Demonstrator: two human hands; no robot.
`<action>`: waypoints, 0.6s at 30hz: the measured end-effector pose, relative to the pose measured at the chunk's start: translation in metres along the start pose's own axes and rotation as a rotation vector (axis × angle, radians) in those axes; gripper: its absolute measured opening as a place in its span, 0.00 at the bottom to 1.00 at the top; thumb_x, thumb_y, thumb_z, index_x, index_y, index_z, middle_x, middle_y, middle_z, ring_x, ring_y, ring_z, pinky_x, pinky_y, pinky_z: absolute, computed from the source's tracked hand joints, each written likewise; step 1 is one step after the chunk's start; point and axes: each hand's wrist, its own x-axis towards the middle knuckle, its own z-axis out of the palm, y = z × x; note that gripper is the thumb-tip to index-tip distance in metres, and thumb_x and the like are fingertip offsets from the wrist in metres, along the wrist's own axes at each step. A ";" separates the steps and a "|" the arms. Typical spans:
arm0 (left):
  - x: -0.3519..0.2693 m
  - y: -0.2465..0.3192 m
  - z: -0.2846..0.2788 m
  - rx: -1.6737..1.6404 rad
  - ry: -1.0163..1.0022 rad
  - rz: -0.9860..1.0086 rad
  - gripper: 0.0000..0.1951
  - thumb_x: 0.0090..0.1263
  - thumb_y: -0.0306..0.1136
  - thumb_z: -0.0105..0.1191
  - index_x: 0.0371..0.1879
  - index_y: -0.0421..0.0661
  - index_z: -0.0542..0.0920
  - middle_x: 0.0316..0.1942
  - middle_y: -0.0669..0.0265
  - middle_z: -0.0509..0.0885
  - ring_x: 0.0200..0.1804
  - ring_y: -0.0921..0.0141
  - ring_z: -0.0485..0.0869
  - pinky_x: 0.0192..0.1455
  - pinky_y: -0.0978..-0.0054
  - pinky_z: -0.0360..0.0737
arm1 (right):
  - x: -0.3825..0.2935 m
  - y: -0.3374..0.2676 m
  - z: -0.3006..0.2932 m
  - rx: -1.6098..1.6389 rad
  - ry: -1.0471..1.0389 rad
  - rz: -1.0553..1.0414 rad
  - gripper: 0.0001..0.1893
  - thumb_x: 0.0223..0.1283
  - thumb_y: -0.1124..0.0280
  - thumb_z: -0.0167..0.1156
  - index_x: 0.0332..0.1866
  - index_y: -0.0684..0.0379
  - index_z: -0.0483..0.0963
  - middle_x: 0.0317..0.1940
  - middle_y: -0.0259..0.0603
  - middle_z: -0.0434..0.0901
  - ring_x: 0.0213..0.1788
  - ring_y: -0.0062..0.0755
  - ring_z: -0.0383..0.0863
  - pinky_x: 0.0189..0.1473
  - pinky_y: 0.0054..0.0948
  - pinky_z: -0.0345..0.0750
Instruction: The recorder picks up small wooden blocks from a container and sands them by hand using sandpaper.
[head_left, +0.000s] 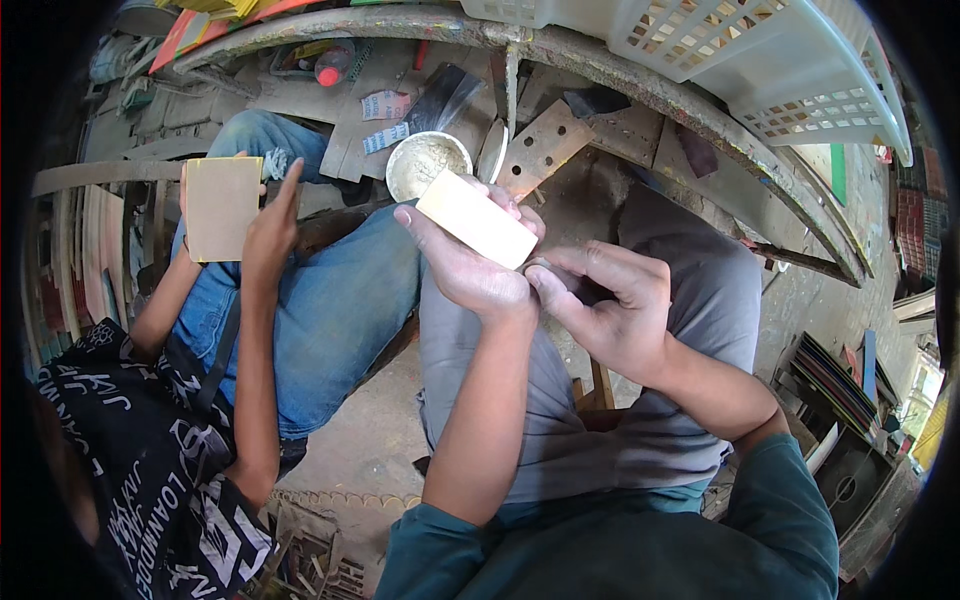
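A pale yellow rectangular block (477, 219) lies across the upturned palm of my left hand (484, 274). The thumb rests along one side, and the fingers curl around the far side. Close to the block's lower right end is my right hand (611, 311), its thumb and forefinger brought together beside the left wrist. Whether something small is pinched there cannot be made out. Pale dust coats the fingers of both hands. Just beyond the block stands a white bowl (429, 161) with whitish material inside.
At left, a co-worker's hands (274, 225) hold a brown board with yellow edges (223, 210). Ahead are a wooden piece with holes (546, 148), printed abrasive paper (385, 105) and a curved rail (645, 73). A white plastic basket (757, 75) overhangs the upper right.
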 end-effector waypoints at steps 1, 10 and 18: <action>0.001 -0.001 -0.001 0.000 0.003 0.010 0.33 0.72 0.66 0.25 0.36 0.45 0.71 0.19 0.63 0.72 0.16 0.69 0.69 0.16 0.74 0.69 | 0.002 0.001 -0.001 0.001 0.001 -0.001 0.06 0.50 0.76 0.67 0.34 0.66 0.82 0.21 0.42 0.80 0.21 0.25 0.77 0.25 0.22 0.74; 0.005 -0.007 0.000 -0.031 -0.118 0.016 0.31 0.73 0.64 0.27 0.41 0.45 0.70 0.31 0.61 0.75 0.29 0.68 0.76 0.25 0.70 0.75 | 0.017 0.011 -0.016 0.481 0.032 0.485 0.15 0.56 0.77 0.67 0.48 0.70 0.75 0.39 0.40 0.82 0.41 0.18 0.80 0.45 0.19 0.78; -0.001 -0.016 0.010 0.077 -0.353 -0.001 0.15 0.77 0.43 0.32 0.49 0.44 0.63 0.55 0.49 0.72 0.56 0.57 0.75 0.60 0.61 0.72 | 0.030 0.018 -0.021 0.654 0.034 0.557 0.12 0.55 0.79 0.67 0.43 0.68 0.75 0.38 0.38 0.82 0.40 0.16 0.79 0.45 0.19 0.77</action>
